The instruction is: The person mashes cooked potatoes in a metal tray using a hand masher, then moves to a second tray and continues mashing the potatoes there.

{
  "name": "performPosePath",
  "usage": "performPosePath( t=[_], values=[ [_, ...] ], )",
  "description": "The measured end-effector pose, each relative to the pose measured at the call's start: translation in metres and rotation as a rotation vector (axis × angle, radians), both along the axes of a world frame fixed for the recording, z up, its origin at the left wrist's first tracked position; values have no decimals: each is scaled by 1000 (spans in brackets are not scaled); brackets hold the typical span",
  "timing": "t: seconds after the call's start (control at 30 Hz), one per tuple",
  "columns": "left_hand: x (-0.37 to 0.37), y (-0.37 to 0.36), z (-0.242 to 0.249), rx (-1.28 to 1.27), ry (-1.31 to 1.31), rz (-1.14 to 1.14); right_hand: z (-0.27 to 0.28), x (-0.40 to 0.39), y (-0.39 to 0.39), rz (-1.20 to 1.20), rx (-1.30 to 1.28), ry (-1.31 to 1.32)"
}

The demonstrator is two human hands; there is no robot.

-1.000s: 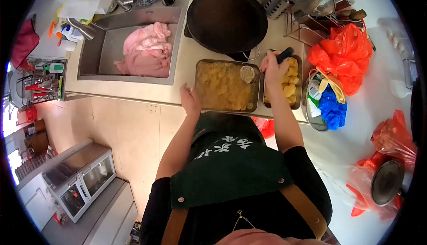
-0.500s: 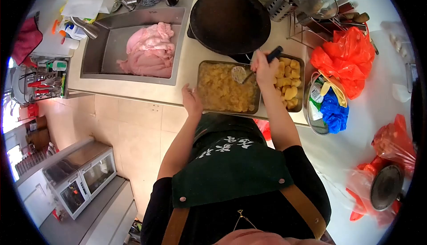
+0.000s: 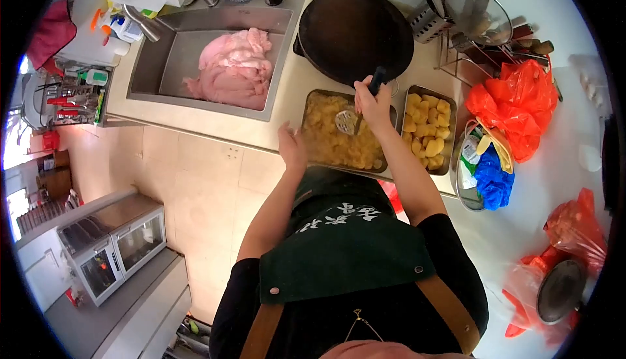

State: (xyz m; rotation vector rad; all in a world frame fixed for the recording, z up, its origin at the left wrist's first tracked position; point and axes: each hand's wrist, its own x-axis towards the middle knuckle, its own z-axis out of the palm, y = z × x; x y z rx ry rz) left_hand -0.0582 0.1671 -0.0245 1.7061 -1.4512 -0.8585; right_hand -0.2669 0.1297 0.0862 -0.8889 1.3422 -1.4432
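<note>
My right hand point(image 3: 373, 106) is closed round the dark handle of a masher point(image 3: 347, 122), whose perforated metal head rests on yellow mash in a metal tray point(image 3: 312, 119). At the tray's left edge is my left hand point(image 3: 293, 146), its fingers apart and nothing in it. Another tray point(image 3: 447, 161), right of the first, bears peeled yellow potato pieces point(image 3: 427, 124). Behind both trays sits a large black pan point(image 3: 357, 36).
Pink raw meat point(image 3: 236, 69) lies in the sink point(image 3: 176, 91) at the left. On the right are a red plastic bag point(image 3: 515, 108), a basket with a blue bag point(image 3: 494, 176), and a utensil rack point(image 3: 456, 65). A glass-doored cabinet point(image 3: 117, 248) stands at lower left.
The view has shifted, so the counter items appear further right. My right hand has moved left off the potato tray's edge, and the masher handle now points more upward.
</note>
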Motion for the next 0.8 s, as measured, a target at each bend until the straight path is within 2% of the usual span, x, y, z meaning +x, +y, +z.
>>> performPosePath(
  t=[0.1,0.27,0.4,0.53,0.63,0.73,0.77,0.8],
  values=[
    [2,3,-2,5,-7,11,10,18,-14,-30,-100,-10],
    [-1,2,2,21,0,37,-26,27,-25,4,-76,172],
    [-2,3,10,38,10,35,-33,19,-14,66,-83,301],
    [-2,0,10,59,-27,44,-21,11,-18,86,-57,273],
    [-1,2,5,21,22,39,-1,20,-23,111,-142,162],
    [-2,1,13,72,18,35,-6,45,-41,27,-92,96],
    [-2,0,12,56,21,35,-18,47,-48,27,-192,210],
    [-2,1,10,44,23,38,-20,50,-49,38,-140,212]
  ],
)
